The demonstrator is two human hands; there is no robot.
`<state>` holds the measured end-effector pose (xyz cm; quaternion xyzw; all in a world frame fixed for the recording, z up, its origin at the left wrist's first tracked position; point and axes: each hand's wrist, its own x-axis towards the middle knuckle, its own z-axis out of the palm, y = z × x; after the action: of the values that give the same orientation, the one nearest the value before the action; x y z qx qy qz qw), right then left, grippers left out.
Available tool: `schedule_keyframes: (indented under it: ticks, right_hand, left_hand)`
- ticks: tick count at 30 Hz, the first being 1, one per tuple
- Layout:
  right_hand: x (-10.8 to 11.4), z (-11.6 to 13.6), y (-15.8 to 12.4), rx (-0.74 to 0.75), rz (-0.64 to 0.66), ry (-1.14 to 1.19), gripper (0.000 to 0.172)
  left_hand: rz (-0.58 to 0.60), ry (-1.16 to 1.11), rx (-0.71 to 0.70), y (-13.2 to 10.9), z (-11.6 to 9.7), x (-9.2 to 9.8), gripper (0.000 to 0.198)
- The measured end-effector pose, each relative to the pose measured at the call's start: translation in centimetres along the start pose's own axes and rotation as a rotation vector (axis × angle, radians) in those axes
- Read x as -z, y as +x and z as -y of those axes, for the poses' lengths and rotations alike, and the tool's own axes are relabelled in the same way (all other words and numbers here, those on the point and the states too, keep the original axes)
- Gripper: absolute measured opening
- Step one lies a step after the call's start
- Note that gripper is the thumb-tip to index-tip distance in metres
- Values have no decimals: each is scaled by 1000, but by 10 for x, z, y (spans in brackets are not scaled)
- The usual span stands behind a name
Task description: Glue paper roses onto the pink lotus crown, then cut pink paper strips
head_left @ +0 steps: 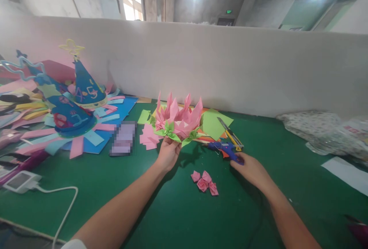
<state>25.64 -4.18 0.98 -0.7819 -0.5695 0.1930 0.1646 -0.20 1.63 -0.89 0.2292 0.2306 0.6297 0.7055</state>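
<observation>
My left hand (168, 151) is closed round the underside of a pink paper lotus flower (178, 118) with green leaves, holding it up above the green table (178, 210). My right hand (250, 168) grips the handle of a blue glue gun (227, 150) that lies on the table to the right of the flower. A small pink folded paper piece (204, 182) lies on the table between my two forearms.
Green paper sheets (214, 124) and a yellow utility knife (230, 134) lie behind the glue gun. Blue paper party hats (83, 88) and coloured strips fill the left side. A white charger (21, 181) with cable sits front left. Plastic bags (322, 130) lie at right. A white wall stands behind.
</observation>
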Motion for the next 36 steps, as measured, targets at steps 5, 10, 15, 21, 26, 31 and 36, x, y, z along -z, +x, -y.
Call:
schedule_keyframes:
  ticks: [5,10,15,21,26,31,36]
  right_hand:
    - [4,-2,-5,-28,-42,558,35]
    - [-1,21,-20,155,242,1014,30]
    - [-13,37,-28,353,284,1027,38]
    - [-24,53,-32,447,238,932,48]
    - [-34,62,-26,505,126,619,46]
    - [-35,69,-26,564,43,442,43]
    - [-34,71,-31,567,13,403,43]
  left_hand:
    - [-69,-1,-9,5,3,4,34]
    - [-46,13,-11,4,8,5,30]
    - [-25,-19,-8,3,10,5,27]
    - [-19,-8,8,-1,9,0,29]
    - [-37,28,-14,-3,6,-2,32]
    - [-32,48,-30,-4,5,-5,33]
    - [-9,83,-28,-4,5,-6,30]
